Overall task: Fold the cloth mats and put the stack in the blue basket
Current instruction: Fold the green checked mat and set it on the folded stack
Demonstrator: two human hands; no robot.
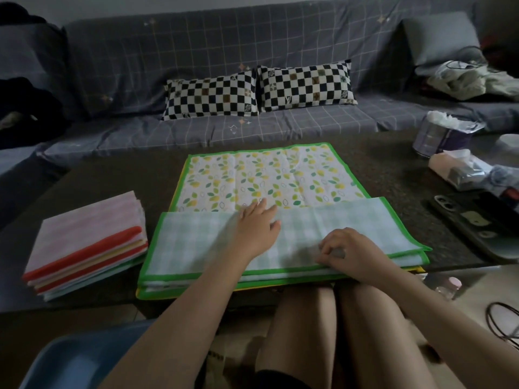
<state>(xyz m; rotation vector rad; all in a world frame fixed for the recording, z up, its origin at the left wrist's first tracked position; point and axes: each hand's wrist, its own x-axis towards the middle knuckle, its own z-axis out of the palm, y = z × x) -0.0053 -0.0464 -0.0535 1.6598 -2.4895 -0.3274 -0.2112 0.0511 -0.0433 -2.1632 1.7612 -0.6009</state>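
Note:
A green-edged cloth mat (264, 178) with a lemon print lies on top of a pile of flat mats on the dark table (98, 175). Its near edge is folded up, showing a pale green checked underside (196, 237). My left hand (257, 223) lies flat on the fold, fingers spread. My right hand (345, 248) presses the folded part near the front edge, fingers curled, pinching the cloth. A stack of folded mats (87, 245) with red and yellow edges sits to the left. The blue basket (84, 360) shows at the bottom left, below the table.
A phone (474, 220), tissue packs (460, 169) and a roll of bags (443, 133) crowd the table's right side. A grey sofa with two checked pillows (258, 91) stands behind the table. My knees are under the front edge. A cable (502, 324) lies on the floor at right.

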